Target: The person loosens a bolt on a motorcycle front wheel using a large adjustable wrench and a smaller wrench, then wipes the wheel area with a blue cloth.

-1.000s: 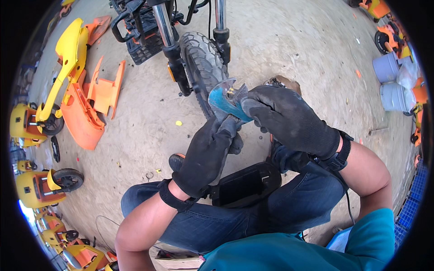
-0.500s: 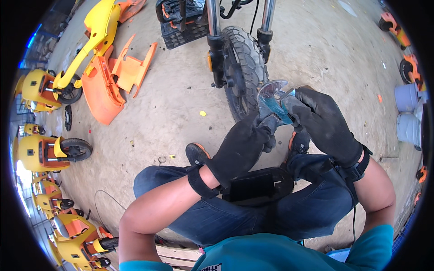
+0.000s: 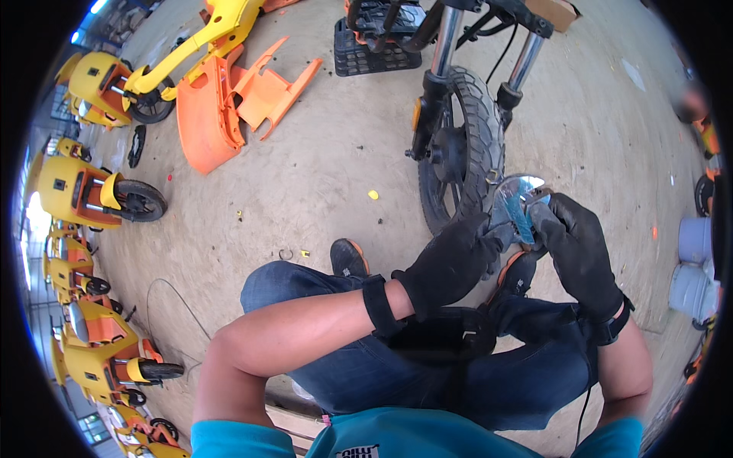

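Observation:
A shiny round part (image 3: 510,212) with a glassy, bluish curved face is held up in front of my knees; it looks like a lamp or lens, but its exact kind is unclear. My left hand (image 3: 452,263), in a black glove, grips its lower left side. My right hand (image 3: 582,248), gloved the same way, pinches its right edge, where a small greyish piece shows near the fingertips. Just beyond the part stands the front wheel (image 3: 475,114) of a two-wheeler, below a chrome fork (image 3: 447,46).
Orange body panels (image 3: 210,122) and a yellow frame cover (image 3: 221,30) lie at the far left. Several yellow scooters (image 3: 84,187) line the left side. A black crate (image 3: 374,61) sits behind the wheel, and pale buckets (image 3: 691,286) stand at the right.
The view has shifted left and tilted, so the scene sits further right. Both hands keep hold of the round part, which has turned slightly between them.

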The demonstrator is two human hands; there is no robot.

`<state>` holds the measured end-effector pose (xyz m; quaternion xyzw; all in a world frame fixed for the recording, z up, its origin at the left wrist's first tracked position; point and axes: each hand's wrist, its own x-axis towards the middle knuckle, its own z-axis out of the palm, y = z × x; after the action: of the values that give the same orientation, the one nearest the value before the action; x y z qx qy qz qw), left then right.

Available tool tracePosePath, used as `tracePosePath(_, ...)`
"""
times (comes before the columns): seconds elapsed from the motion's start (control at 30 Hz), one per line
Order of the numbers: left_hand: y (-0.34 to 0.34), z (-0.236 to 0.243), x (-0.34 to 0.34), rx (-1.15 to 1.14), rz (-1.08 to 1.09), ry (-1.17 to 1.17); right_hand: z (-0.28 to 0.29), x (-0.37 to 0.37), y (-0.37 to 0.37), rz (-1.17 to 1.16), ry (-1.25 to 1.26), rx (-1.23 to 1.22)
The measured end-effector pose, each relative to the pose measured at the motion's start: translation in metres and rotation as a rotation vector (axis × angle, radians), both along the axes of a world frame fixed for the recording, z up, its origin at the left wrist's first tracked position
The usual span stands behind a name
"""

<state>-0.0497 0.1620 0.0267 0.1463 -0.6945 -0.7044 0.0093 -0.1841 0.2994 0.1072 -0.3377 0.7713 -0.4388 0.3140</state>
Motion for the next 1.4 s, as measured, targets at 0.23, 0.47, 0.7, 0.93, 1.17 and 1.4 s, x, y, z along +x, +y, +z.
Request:
tracePosePath(0.23,-0.001,0.005,0.002,0.069,-0.035,-0.069,0.001,0.004,-0.002,0.003,0.020,-0.042)
tracePosePath(0.47,0.001,-0.005,0.003,0.007,-0.019,-0.050,-0.010,0.001,0.001,0.001,0.016,-0.088)
tracePosePath(0.7,0.004,-0.002,0.001,0.019,0.013,0.019,-0.011,-0.004,0.004,0.054,0.172,-0.022)
tracePosePath(0.93,0.003,0.002,-0.001,0.083,0.008,-0.004,-0.010,-0.001,0.002,0.002,0.060,-0.010)
tracePosePath(1.17,0.000,0.015,0.003,0.035,0.004,-0.017,0.005,0.008,-0.010,0.017,-0.006,-0.051)
tracePosePath(1.4,0.000,0.016,0.006,-0.042,0.021,0.030,0.001,0.012,-0.011,-0.008,0.050,-0.044)
